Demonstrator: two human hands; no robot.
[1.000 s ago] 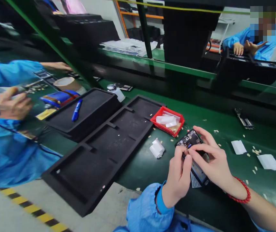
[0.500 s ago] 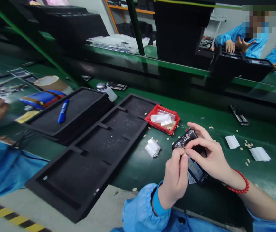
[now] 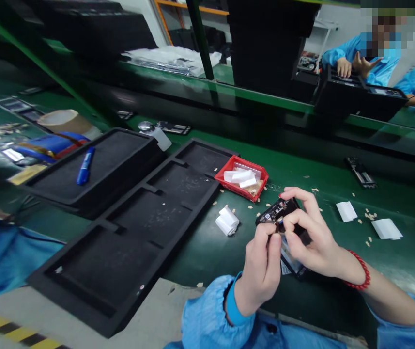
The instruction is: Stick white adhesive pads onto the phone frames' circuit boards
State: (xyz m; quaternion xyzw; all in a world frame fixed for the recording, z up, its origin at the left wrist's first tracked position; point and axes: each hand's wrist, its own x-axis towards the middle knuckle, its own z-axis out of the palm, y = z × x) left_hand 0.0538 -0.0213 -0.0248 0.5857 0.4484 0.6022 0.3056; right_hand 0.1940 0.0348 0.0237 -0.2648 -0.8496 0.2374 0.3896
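A long green bench (image 3: 381, 271) runs across the room, its top glossy under overhead light. Behind the bench a raised green shelf (image 3: 265, 99) follows the same line, and a dark green post (image 3: 199, 43) rises from it. Further behind the bench, past the post, orange racking (image 3: 171, 12) stands against a pale wall (image 3: 144, 12). On the near side of the bench the floor (image 3: 163, 315) is grey concrete, marked at the far left with a yellow-and-black stripe (image 3: 29, 334).
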